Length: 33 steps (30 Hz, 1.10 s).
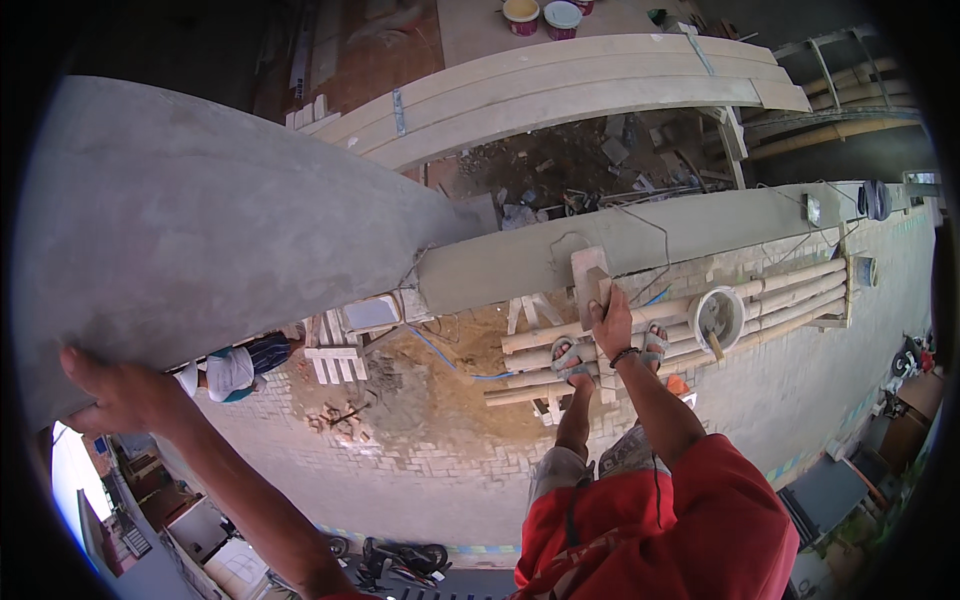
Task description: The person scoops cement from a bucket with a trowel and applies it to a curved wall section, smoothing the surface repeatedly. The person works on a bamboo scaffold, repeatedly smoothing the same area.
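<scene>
My right hand (612, 325) is closed on the handle of a flat plastering float (585, 268), whose blade lies against the side of a grey plastered beam (490, 270). Far to the left, my left hand (120, 392) rests on the edge of a broad grey plastered column (220, 200), thumb and fingers apart, with part of the fingers hard to see. Right of my feet, a pale bucket (738, 312) holds grey mix and a tool with a wooden handle (714, 346). It stands on the bamboo poles.
My sandalled feet stand on a platform of bamboo poles (790, 290), high above a paved yard (470, 500). Bent wires (667, 240) stick out of the beam. Beyond it run long pale boards (560, 85). Another person (235, 372) is below at left, near a wooden trestle (335, 350).
</scene>
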Tool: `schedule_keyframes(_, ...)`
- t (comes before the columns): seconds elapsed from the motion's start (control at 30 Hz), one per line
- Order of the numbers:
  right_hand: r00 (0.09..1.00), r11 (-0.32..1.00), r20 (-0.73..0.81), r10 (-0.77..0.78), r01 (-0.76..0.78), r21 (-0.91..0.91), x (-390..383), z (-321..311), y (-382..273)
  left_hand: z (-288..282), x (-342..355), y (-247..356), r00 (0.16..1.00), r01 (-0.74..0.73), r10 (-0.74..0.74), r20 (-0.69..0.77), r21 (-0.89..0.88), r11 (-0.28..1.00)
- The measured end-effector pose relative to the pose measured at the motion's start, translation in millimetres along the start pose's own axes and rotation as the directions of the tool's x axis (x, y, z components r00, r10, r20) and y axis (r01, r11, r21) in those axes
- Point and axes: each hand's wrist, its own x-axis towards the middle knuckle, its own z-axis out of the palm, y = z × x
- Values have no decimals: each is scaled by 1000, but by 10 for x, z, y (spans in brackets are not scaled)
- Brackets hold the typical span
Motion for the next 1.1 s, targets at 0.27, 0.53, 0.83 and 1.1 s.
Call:
schedule_keyframes(0.27, 999, 1000, 13, 29, -29, 6, 557, 541, -157, -11, -25, 101, 1000, 5, -7, 10, 165, 986)
schedule_keyframes(0.53, 970, 989, 239, -42, 75, -128, 285, 1294, -772, 41, -101, 236, 961, 264, -260, -96, 36, 964)
schedule_keyframes(0.83, 944, 974, 329, -20, -57, 221, -376, 890, -935, -31, -33, 115, 979, 202, -199, -45, 113, 973)
schedule_keyframes(1.1, 994, 994, 32, 107, -106, -30, 731, 305, -62, 23, -64, 220, 958, 283, -276, -76, 102, 954)
